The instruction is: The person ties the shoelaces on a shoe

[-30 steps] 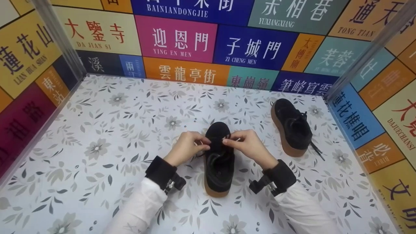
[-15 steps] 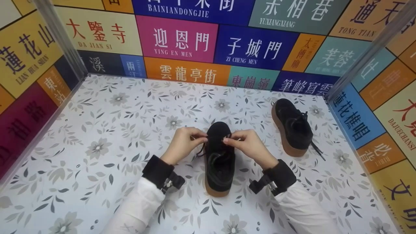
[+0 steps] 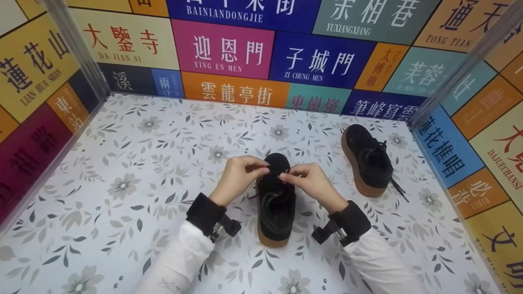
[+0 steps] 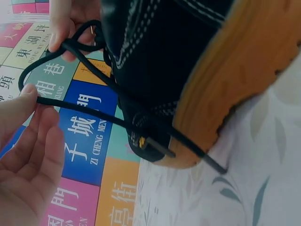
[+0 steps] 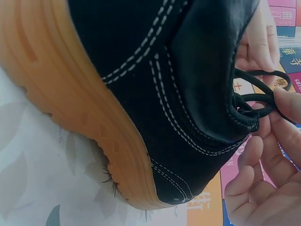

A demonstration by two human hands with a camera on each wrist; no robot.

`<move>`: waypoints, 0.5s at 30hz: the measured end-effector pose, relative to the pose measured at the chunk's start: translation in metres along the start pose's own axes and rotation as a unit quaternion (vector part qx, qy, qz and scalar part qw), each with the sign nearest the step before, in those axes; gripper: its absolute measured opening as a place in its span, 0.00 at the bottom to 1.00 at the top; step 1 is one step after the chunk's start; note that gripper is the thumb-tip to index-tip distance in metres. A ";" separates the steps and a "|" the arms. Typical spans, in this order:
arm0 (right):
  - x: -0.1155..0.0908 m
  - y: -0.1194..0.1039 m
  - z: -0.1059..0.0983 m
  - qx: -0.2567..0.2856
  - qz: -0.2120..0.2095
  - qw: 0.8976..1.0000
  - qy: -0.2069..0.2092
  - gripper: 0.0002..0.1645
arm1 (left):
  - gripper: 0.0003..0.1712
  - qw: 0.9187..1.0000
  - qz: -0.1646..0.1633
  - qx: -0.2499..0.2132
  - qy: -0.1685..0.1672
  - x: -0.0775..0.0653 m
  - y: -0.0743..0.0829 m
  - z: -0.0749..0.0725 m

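Observation:
A black shoe (image 3: pixel 277 228) with a tan sole stands on the floral surface, its toe pointing away from me. My left hand (image 3: pixel 237 177) pinches the black shoelace (image 4: pixel 84 109) between thumb and finger; in the left wrist view the lace bends round in a loop there. One lace tip hangs down beside the toe. Opposite, my right hand (image 3: pixel 312 179) pinches the lace close over the tongue, as the right wrist view also shows with its thumb and fingers (image 5: pixel 273 136). Both hands' fingertips are above the laced front of the shoe.
A second black shoe (image 3: pixel 369 161) with a tan sole stands to the right, its lace end trailing on the floral surface (image 3: pixel 171 139). Colourful panels (image 3: pixel 222 49) with lettering rise at the back and both sides. Black camera straps (image 3: pixel 206 214) circle both wrists.
My left hand first shifted a little outward to the left, then came back right over the shoe's front, closer to the right hand. The right hand and both shoes have barely moved.

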State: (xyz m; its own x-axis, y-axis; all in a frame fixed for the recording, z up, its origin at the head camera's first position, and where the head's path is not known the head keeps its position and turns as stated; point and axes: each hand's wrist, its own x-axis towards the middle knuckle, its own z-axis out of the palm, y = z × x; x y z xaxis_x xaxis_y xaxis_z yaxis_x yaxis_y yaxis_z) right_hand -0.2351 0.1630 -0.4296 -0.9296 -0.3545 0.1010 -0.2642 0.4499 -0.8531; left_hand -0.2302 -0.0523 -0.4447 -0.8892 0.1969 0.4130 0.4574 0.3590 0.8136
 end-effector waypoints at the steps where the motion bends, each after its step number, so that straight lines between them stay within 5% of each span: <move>1: 0.000 -0.002 0.000 -0.002 -0.001 1.000 -0.001 0.10 | 0.09 1.000 0.001 -0.001 -0.001 0.000 0.001 0.001; 8: -0.010 -0.032 -0.003 -0.002 -0.004 1.000 -0.008 0.09 | 0.07 1.000 0.006 -0.004 -0.008 0.003 0.008 0.010; 15: -0.002 -0.006 0.000 -0.002 -0.001 1.000 -0.007 0.09 | 0.07 1.000 0.020 -0.012 -0.020 0.005 0.010 0.015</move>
State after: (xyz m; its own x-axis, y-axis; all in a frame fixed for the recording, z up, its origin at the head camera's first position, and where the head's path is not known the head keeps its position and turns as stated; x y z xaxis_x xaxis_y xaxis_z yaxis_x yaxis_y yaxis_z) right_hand -0.2311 0.1608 -0.4246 -0.9256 -0.3662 0.0962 -0.2671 0.4515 -0.8513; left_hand -0.2298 -0.0341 -0.4405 -0.8692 0.2460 0.4289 0.4911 0.3277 0.8071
